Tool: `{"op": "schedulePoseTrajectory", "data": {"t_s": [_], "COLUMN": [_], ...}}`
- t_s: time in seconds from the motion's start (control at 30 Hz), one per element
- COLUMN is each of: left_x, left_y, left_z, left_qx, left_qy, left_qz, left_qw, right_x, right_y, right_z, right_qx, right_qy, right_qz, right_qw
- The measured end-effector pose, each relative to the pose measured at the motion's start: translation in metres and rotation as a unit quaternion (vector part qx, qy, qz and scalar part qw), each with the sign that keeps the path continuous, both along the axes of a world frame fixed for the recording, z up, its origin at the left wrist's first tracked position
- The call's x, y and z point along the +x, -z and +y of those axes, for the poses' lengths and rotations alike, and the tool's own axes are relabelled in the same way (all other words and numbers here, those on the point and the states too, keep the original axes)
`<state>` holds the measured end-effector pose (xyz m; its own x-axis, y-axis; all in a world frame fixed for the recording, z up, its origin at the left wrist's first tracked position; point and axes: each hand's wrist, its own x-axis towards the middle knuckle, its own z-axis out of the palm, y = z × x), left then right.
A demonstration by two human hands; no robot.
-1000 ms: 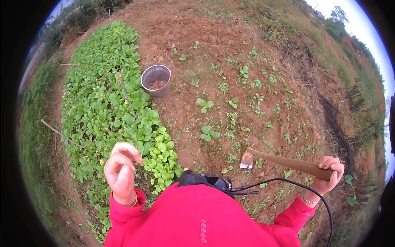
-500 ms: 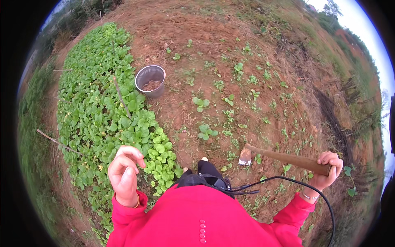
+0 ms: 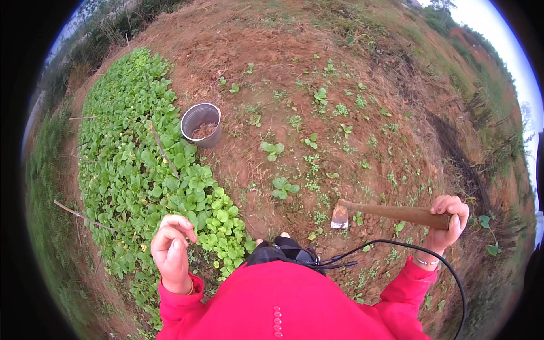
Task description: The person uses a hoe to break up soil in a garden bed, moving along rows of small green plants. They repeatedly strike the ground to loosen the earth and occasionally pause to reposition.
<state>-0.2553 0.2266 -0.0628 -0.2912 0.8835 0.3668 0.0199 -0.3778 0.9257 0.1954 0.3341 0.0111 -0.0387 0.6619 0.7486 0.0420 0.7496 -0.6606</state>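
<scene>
My right hand is wrapped round the butt end of a hoe's wooden handle. The handle slants to the left, and the dirt-caked hoe blade is down at the soil among small seedlings. My left hand is raised over the edge of a dense bed of leafy greens. Its fingers are loosely bent, the thumb stands apart from them, and nothing shows in it. Ahead of me, beside the greens, a grey plastic bucket contains some reddish-brown material.
Young leafy plants grow scattered over the reddish soil ahead. Thin sticks poke out of the greens on the left. A black cable loops from my waist below the right forearm. Dark netting-like material lies at the right.
The bucket, bed and plants sit slightly lower and further left in the upper part of the view. My left hand is a little lower; my right hand keeps its hold on the hoe.
</scene>
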Motion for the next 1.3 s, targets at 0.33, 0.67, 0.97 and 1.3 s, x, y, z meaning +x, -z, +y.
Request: {"op": "schedulePoseTrajectory", "data": {"t_s": [0.33, 0.67, 0.97, 1.3], "left_x": [0.020, 0.050, 0.083, 0.110], "left_y": [0.007, 0.004, -0.005, -0.003], "left_z": [0.017, 0.038, 0.056, 0.069], "left_qx": [-0.019, -0.018, -0.008, -0.010], "left_qy": [0.018, 0.050, 0.078, 0.101], "left_qz": [-0.020, 0.002, 0.007, 0.008], "left_qw": [0.999, 0.999, 0.997, 0.995], "right_x": [0.017, 0.060, 0.110, 0.142], "right_y": [-0.004, -0.009, -0.016, -0.016], "right_z": [-0.009, -0.020, -0.035, -0.050], "right_qx": [0.015, 0.033, 0.044, 0.037], "right_qy": [0.016, 0.045, 0.063, 0.077], "right_qz": [0.010, 0.014, 0.029, 0.046], "right_qw": [1.000, 0.998, 0.997, 0.995]}}
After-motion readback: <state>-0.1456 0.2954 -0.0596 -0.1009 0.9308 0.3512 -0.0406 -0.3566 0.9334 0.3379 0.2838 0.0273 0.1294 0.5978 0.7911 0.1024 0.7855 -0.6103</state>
